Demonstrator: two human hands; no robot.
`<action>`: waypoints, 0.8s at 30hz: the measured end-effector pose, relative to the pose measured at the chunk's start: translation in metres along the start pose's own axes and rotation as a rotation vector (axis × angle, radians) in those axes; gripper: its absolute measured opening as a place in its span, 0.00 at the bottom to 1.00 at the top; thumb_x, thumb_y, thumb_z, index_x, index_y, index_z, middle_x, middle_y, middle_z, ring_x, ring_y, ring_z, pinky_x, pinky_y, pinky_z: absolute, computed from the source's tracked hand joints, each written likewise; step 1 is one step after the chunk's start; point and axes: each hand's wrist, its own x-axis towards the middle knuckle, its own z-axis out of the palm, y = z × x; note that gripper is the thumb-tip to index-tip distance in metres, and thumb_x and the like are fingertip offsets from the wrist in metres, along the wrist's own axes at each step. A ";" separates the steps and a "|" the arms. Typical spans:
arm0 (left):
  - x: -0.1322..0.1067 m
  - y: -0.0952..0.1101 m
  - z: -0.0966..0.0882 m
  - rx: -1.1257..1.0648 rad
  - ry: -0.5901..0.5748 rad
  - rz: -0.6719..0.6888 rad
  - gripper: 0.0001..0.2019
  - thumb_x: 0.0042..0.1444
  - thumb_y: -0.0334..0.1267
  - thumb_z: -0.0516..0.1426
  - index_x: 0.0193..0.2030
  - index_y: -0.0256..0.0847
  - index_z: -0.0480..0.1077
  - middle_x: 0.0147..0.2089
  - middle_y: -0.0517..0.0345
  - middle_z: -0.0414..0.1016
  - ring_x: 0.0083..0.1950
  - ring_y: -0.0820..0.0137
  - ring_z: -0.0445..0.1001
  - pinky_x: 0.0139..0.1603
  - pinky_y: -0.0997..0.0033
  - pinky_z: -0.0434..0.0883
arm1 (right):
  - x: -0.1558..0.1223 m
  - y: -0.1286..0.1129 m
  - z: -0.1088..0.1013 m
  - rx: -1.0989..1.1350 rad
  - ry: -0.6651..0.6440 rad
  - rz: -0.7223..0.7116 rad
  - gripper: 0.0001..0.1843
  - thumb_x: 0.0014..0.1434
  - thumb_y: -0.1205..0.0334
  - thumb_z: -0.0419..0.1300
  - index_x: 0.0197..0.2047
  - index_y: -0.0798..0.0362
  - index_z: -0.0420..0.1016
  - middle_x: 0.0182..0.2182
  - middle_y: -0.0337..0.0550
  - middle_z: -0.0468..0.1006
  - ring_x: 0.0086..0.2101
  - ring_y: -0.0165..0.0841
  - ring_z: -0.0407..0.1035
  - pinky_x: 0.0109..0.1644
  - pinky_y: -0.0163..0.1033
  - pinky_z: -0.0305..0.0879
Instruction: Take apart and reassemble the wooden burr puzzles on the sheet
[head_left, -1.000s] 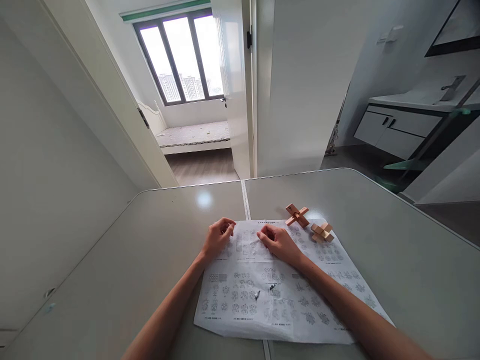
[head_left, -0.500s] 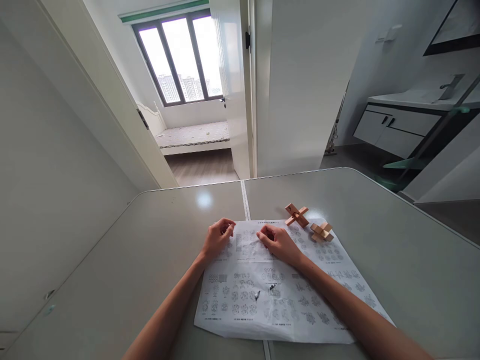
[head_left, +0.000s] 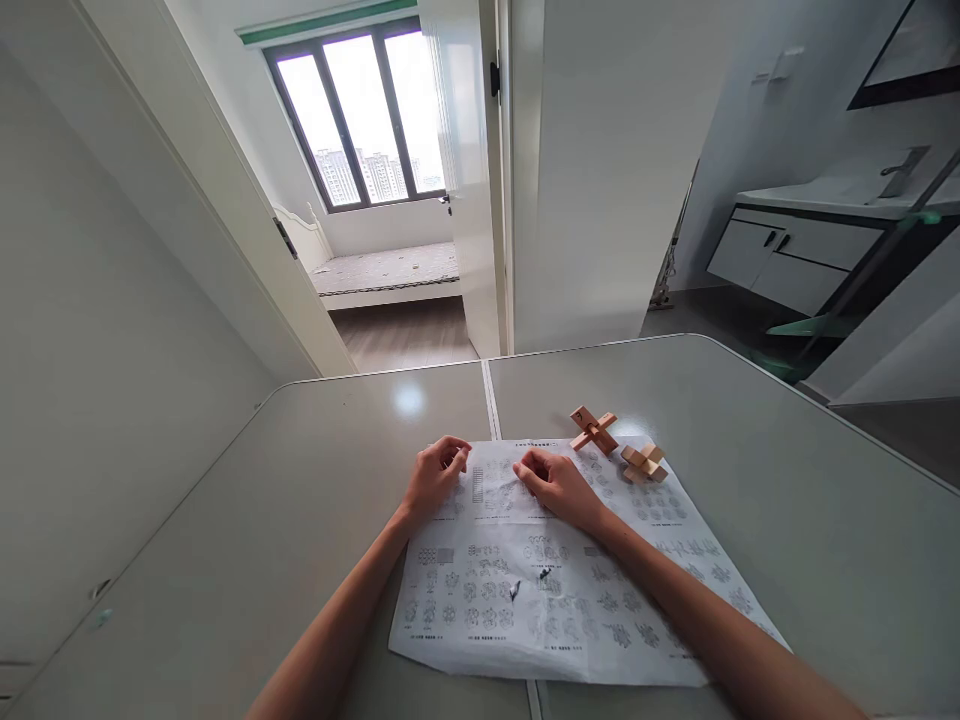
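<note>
A large printed instruction sheet (head_left: 510, 560) lies spread on the table, covered with rows of small puzzle diagrams; two small holes or tears show dark near its middle. My left hand (head_left: 436, 470) rests at the sheet's upper left edge, its fingers loosely curled in, with nothing seen in them. On the upper middle of the sheet lies my right hand (head_left: 551, 480), also curled closed and holding nothing visible. Just beyond it a reddish-brown wooden cross-shaped puzzle (head_left: 594, 430) leans at the sheet's top edge. Beside that sits a lighter wooden burr puzzle (head_left: 644, 464) on the sheet's upper right.
The grey glossy table (head_left: 360, 430) has a pale seam (head_left: 490, 400) down its middle. Past its far edge are an open door (head_left: 465, 180), a bed (head_left: 390, 272) under a window, and at right a washbasin cabinet (head_left: 795, 250).
</note>
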 end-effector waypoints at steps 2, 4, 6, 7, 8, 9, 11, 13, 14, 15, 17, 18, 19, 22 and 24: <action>0.000 0.000 0.000 -0.002 0.000 0.001 0.15 0.62 0.49 0.57 0.41 0.39 0.77 0.26 0.61 0.73 0.25 0.73 0.68 0.28 0.73 0.66 | 0.000 -0.001 0.000 0.002 -0.001 0.004 0.18 0.68 0.49 0.56 0.29 0.49 0.67 0.21 0.34 0.68 0.24 0.31 0.59 0.29 0.38 0.55; 0.000 0.001 0.000 -0.004 0.000 0.001 0.14 0.62 0.49 0.57 0.40 0.40 0.77 0.26 0.61 0.73 0.25 0.73 0.68 0.29 0.73 0.67 | -0.001 -0.001 0.000 0.002 -0.001 0.007 0.18 0.68 0.49 0.56 0.29 0.49 0.67 0.21 0.34 0.68 0.23 0.31 0.59 0.29 0.37 0.55; 0.000 0.001 0.000 -0.004 -0.001 0.001 0.14 0.62 0.48 0.57 0.40 0.40 0.77 0.26 0.61 0.73 0.25 0.73 0.68 0.29 0.73 0.67 | -0.001 -0.001 0.000 0.001 -0.001 0.006 0.18 0.68 0.49 0.57 0.29 0.49 0.67 0.21 0.34 0.68 0.24 0.31 0.59 0.29 0.37 0.55; 0.000 0.002 0.000 -0.004 -0.001 0.000 0.14 0.62 0.48 0.57 0.40 0.40 0.77 0.26 0.61 0.73 0.25 0.73 0.68 0.29 0.73 0.67 | -0.001 -0.001 0.000 0.000 -0.001 0.004 0.18 0.68 0.49 0.57 0.29 0.49 0.67 0.21 0.34 0.68 0.24 0.31 0.59 0.29 0.37 0.55; 0.000 0.002 0.000 -0.003 -0.001 -0.002 0.14 0.62 0.49 0.57 0.40 0.40 0.77 0.26 0.61 0.73 0.25 0.73 0.68 0.29 0.73 0.67 | -0.001 0.000 0.000 -0.001 -0.001 0.001 0.18 0.68 0.50 0.57 0.29 0.49 0.67 0.21 0.34 0.68 0.24 0.31 0.59 0.30 0.37 0.55; 0.000 0.002 0.000 -0.002 -0.001 -0.003 0.14 0.62 0.49 0.57 0.40 0.40 0.77 0.26 0.61 0.73 0.25 0.73 0.68 0.29 0.74 0.67 | -0.001 0.000 0.000 -0.001 0.000 -0.002 0.18 0.68 0.49 0.57 0.29 0.50 0.67 0.21 0.34 0.68 0.24 0.31 0.60 0.30 0.37 0.55; -0.001 0.002 0.000 0.000 0.001 -0.006 0.14 0.62 0.49 0.57 0.40 0.40 0.77 0.26 0.61 0.73 0.25 0.73 0.68 0.29 0.74 0.67 | -0.001 0.000 0.000 -0.002 0.001 -0.006 0.18 0.68 0.49 0.57 0.29 0.50 0.67 0.21 0.34 0.68 0.24 0.31 0.60 0.30 0.37 0.55; -0.001 0.002 0.000 0.001 0.003 -0.008 0.15 0.62 0.49 0.57 0.40 0.40 0.77 0.26 0.61 0.73 0.25 0.73 0.68 0.29 0.74 0.67 | -0.001 -0.001 0.000 -0.002 0.001 -0.008 0.18 0.68 0.49 0.56 0.29 0.50 0.66 0.21 0.34 0.68 0.24 0.31 0.60 0.30 0.37 0.55; -0.001 0.003 0.000 0.002 0.003 -0.009 0.15 0.62 0.49 0.57 0.40 0.40 0.77 0.26 0.61 0.73 0.25 0.73 0.68 0.28 0.74 0.67 | -0.001 -0.001 0.000 -0.002 0.002 -0.009 0.19 0.68 0.49 0.56 0.28 0.49 0.66 0.21 0.34 0.68 0.24 0.31 0.59 0.30 0.37 0.55; -0.001 0.003 0.000 0.003 0.003 -0.009 0.15 0.62 0.49 0.57 0.40 0.40 0.77 0.26 0.61 0.73 0.25 0.73 0.69 0.28 0.74 0.67 | -0.001 -0.001 0.000 -0.003 0.002 -0.009 0.19 0.68 0.49 0.56 0.28 0.49 0.66 0.21 0.34 0.68 0.24 0.31 0.59 0.30 0.37 0.55; -0.001 0.003 0.000 0.003 0.002 -0.008 0.15 0.62 0.49 0.58 0.40 0.39 0.77 0.26 0.60 0.73 0.26 0.72 0.68 0.28 0.74 0.67 | -0.001 0.000 0.000 -0.002 0.003 -0.009 0.19 0.68 0.48 0.56 0.29 0.49 0.67 0.21 0.34 0.68 0.24 0.32 0.59 0.30 0.37 0.55; 0.000 0.003 0.000 0.002 0.001 -0.008 0.15 0.62 0.49 0.58 0.41 0.39 0.77 0.26 0.60 0.73 0.25 0.72 0.68 0.28 0.74 0.67 | 0.000 0.000 0.000 -0.002 0.003 -0.009 0.19 0.68 0.48 0.56 0.29 0.49 0.67 0.21 0.34 0.69 0.24 0.32 0.60 0.30 0.38 0.55; 0.000 0.002 0.000 0.001 0.000 -0.007 0.15 0.62 0.49 0.58 0.41 0.40 0.77 0.26 0.60 0.73 0.25 0.73 0.68 0.28 0.74 0.67 | 0.000 0.000 0.000 -0.001 0.002 -0.009 0.19 0.68 0.48 0.56 0.29 0.49 0.67 0.21 0.34 0.69 0.24 0.32 0.60 0.30 0.38 0.55; 0.000 0.002 0.000 -0.001 0.001 -0.008 0.15 0.62 0.49 0.57 0.40 0.40 0.77 0.26 0.61 0.73 0.25 0.73 0.68 0.28 0.74 0.66 | 0.000 0.001 0.000 -0.001 -0.001 -0.014 0.19 0.67 0.47 0.57 0.29 0.49 0.67 0.21 0.35 0.69 0.24 0.33 0.61 0.30 0.38 0.55; 0.000 0.002 0.000 0.000 0.002 -0.012 0.14 0.62 0.49 0.57 0.40 0.40 0.77 0.26 0.61 0.73 0.25 0.73 0.68 0.28 0.74 0.66 | 0.000 0.001 0.000 0.000 -0.001 -0.017 0.19 0.67 0.47 0.57 0.29 0.49 0.67 0.21 0.35 0.70 0.24 0.33 0.61 0.30 0.38 0.56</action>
